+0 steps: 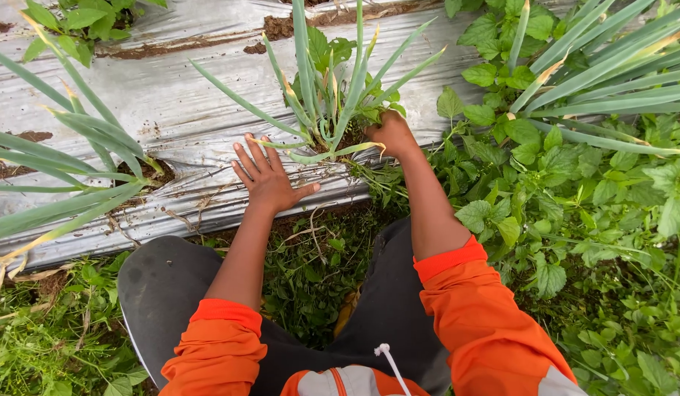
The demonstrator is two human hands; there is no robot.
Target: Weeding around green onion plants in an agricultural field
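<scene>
My left hand [265, 176] lies flat with its fingers spread on the silver plastic mulch sheet [171, 110], just left of a clump of green onion plants [327, 95]. My right hand [390, 133] is closed around leafy weeds at the right side of that clump's base, where the plants come up through a hole in the sheet. What exactly the fingers hold is partly hidden by leaves. Orange sleeves are pushed up both forearms.
More green onion plants [54, 169] grow at the left and others [611, 81] at the upper right. Dense broad-leaved weeds [575, 213] fill the right side. My dark-trousered knees [164, 286] rest over weedy ground below the sheet's edge.
</scene>
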